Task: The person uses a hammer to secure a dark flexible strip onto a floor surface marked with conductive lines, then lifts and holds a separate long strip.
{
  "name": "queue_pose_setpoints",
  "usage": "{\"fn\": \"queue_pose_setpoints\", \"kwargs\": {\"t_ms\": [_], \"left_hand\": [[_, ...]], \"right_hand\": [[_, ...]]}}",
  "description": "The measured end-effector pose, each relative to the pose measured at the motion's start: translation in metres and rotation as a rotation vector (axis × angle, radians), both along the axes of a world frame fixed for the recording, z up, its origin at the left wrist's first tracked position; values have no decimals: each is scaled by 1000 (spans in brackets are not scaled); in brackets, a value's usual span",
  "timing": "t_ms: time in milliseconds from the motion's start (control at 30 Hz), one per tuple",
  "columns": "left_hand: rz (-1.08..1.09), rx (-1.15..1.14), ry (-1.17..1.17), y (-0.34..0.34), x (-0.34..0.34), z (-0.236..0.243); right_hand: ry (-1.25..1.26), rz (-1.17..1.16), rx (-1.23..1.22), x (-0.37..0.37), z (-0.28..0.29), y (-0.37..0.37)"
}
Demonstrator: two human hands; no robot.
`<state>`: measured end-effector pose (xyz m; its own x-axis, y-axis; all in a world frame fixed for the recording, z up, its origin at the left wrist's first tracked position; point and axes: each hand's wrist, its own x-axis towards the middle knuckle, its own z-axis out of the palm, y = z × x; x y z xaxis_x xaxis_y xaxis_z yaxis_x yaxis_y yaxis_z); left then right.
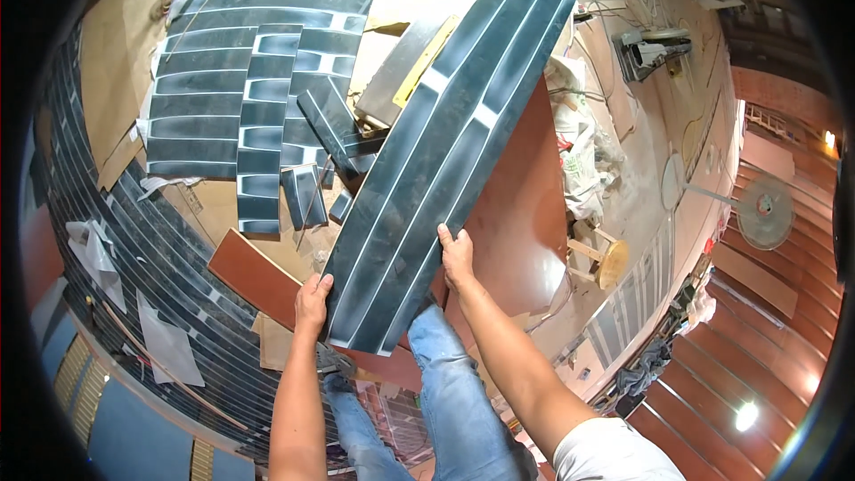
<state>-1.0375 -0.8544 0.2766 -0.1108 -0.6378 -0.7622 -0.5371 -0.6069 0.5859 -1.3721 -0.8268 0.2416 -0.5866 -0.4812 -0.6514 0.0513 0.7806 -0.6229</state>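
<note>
A long dark panel (419, 187) with pale stripes, like a plank-patterned board, is tilted away from me across the middle of the view. My left hand (311, 305) is closed on its left edge near the close end, thumb on top. On the right edge, a little farther up, my right hand (457, 256) grips it the same way; the fingers of both hands are mostly hidden beneath. Just left of my left hand is a reddish-brown board (258, 274). Under the panel, to the right, a larger reddish-brown sheet (525, 205) shows.
Stacked dark striped panels (200, 80) and short offcuts (305, 196) lie at the far left. A yellow-edged grey strip (401, 76) sits behind the panel. To the right are a wooden stool (610, 264), plastic bags (579, 147), a power tool (655, 52) and a standing fan (766, 212).
</note>
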Motion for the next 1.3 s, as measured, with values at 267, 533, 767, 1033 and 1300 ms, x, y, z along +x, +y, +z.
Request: {"fn": "queue_pose_setpoints", "kwargs": {"t_ms": [267,533,767,1033,1300], "left_hand": [[72,17,49,16,14,-3],[92,41,57,35,32,-4],[182,43,123,47,37,-1],[198,43,151,59,49,-5],[210,94,158,62,57,-4]], "right_hand": [[-20,30,-16,14,7,10],[81,29,-51,34,8,25],[62,-25,-66,45,5,42],[-46,15,-5,47,24,44],[-349,-314,-252,-21,24,-53]]}}
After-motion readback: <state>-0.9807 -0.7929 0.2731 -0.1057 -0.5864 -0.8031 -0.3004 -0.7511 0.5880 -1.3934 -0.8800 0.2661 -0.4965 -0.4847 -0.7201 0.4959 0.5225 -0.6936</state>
